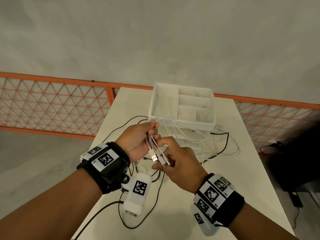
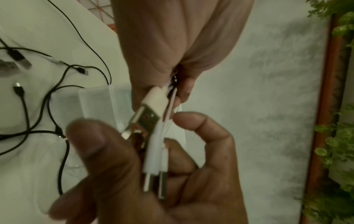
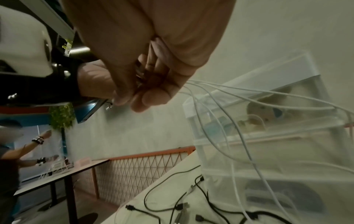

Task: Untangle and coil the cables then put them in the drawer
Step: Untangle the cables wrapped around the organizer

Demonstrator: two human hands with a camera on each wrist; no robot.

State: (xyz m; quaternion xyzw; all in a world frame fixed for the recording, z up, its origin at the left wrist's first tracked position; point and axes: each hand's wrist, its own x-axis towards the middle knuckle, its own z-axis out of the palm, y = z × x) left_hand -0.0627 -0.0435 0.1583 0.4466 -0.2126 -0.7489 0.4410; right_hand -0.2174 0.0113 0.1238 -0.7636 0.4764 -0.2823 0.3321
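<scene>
Over the white table my left hand pinches a bundle of white cables between thumb and fingertips. From that grip the cables fan out to the right and sag down past the front of the drawer unit. Their plug ends, among them a white USB plug, hang down into my right hand. Its thumb and curled fingers close round the plugs just below the left hand. The white drawer unit stands behind the hands, its divided top tray open.
Several black cables lie tangled on the table around and under my hands. An orange lattice railing runs behind the table. A dark object sits off the right edge. Another person works at a far table.
</scene>
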